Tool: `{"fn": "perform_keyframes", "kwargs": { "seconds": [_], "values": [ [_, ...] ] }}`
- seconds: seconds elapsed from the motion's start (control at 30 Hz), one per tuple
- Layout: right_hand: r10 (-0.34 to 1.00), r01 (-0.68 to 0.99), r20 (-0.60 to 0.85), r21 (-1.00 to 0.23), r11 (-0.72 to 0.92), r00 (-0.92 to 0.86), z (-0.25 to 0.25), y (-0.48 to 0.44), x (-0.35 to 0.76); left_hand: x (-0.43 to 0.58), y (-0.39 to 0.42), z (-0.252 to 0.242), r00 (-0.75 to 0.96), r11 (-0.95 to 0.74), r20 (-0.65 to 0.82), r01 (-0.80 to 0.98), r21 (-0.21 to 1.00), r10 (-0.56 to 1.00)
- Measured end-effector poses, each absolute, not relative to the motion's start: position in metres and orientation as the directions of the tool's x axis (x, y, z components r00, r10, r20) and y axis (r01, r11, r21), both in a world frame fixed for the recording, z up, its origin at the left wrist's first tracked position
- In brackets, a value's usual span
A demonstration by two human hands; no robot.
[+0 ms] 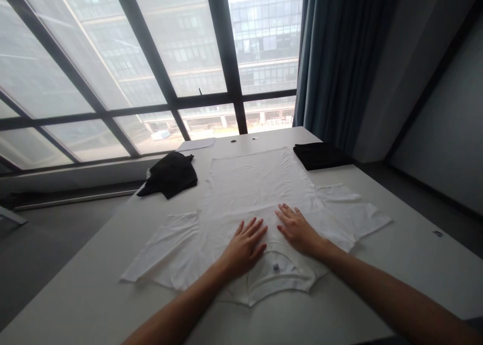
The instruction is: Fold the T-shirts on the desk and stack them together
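At the far left of the white table (pixel 396 269) a black garment (pixel 169 176) lies crumpled, with something pale showing under its near-left edge that cannot be made out, and a sheet of paper (pixel 196 144) lies behind it by the window (pixel 113 58). A white T-shirt (pixel 249 184) is spread flat across the middle of the table, collar nearest the person; its left sleeve nearly blends into the tabletop, so its outline is hard to trace. The person's left hand (pixel 243 247) rests palm down on the shirt just above the collar, fingers stretched out and slightly spread, gripping nothing. A small label (pixel 276 267) shows inside the neck, its print too small to read. The right hand (pixel 298 229) lies just beside the left, equally flat and open on the cloth. Both forearms are cut off by the bottom edge. Further right, a folded black garment (pixel 319 155) sits by the shirt's far corner, near a blue curtain (pixel 332 58)
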State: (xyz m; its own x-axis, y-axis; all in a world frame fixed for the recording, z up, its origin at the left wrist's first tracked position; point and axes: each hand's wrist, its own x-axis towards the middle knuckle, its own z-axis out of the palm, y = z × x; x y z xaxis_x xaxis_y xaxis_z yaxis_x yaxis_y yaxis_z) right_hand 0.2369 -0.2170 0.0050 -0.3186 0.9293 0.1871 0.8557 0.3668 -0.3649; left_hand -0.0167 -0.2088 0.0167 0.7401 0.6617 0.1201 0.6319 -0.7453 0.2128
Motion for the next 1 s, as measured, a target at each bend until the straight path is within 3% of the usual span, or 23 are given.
{"fn": "perform_keyframes", "kwargs": {
  "seconds": [0.23, 0.47, 0.77, 1.0],
  "values": [
    [0.915, 0.84, 0.158, -0.361, 0.404, -0.372, 0.01, -0.221, 0.23, -0.026, -0.209, 0.019, 0.768, -0.773, 0.131, 0.592, 0.226, 0.627],
    [0.914, 0.832, 0.216, -0.382, 0.402, -0.343, 0.009, -0.218, 0.241, -0.039, -0.196, 0.008, 0.692, -0.733, 0.244, 0.623, 0.272, 0.679],
    [0.945, 0.827, 0.152, -0.459, 0.326, -0.289, -0.01, -0.221, 0.259, -0.037, -0.207, -0.005, 0.605, -0.67, 0.289, 0.645, 0.367, 0.742],
    [0.905, 0.821, 0.27, -0.393, 0.414, -0.327, 0.015, -0.22, 0.25, -0.041, -0.198, -0.001, 0.606, -0.685, 0.322, 0.608, 0.403, 0.727]
  ]
}}
